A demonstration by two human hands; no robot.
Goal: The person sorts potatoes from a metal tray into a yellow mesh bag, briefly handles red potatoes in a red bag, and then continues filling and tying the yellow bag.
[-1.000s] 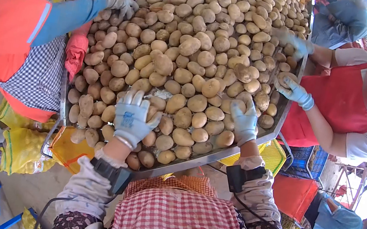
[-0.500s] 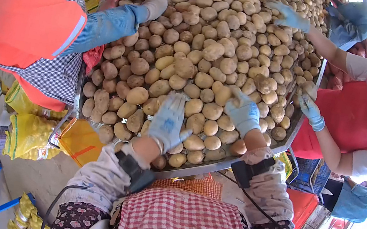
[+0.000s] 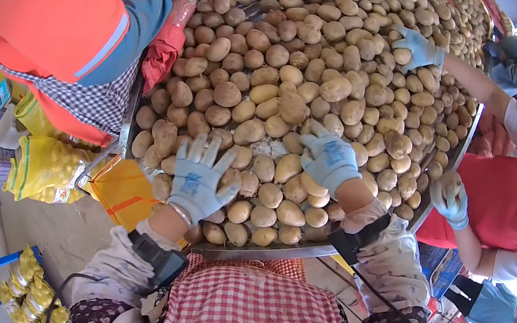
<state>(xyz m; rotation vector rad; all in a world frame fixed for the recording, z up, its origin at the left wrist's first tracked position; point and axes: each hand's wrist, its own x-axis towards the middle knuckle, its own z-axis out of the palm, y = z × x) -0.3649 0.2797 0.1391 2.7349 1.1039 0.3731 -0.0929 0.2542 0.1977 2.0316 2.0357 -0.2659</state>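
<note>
A deep layer of brown potatoes (image 3: 263, 93) covers the metal-edged sorting table (image 3: 256, 251) before me. My left hand (image 3: 199, 179), in a pale blue-white glove, lies palm down on potatoes near the front left edge, fingers spread and nothing gripped. Farther in and to the right, my right hand (image 3: 331, 160), gloved alike, rests over the potatoes. Its fingers reach out beside a potato (image 3: 293, 143), without a visible grip on any. Between the two hands, a pale patch of table surface (image 3: 269, 147) shows among the potatoes.
At the left stands a co-worker in an orange vest (image 3: 57, 8), beside a red mesh sack (image 3: 167, 42). Opposite, a co-worker in a red apron (image 3: 496, 203) has a gloved hand (image 3: 416, 50) at a potato and another (image 3: 451, 201) holding one. Yellow sacks (image 3: 46, 169) sit lower left.
The view has shifted. My left hand has moved left and its fingers have spread. My right hand has slid inward. The left co-worker's hands have drawn back from the potatoes.
</note>
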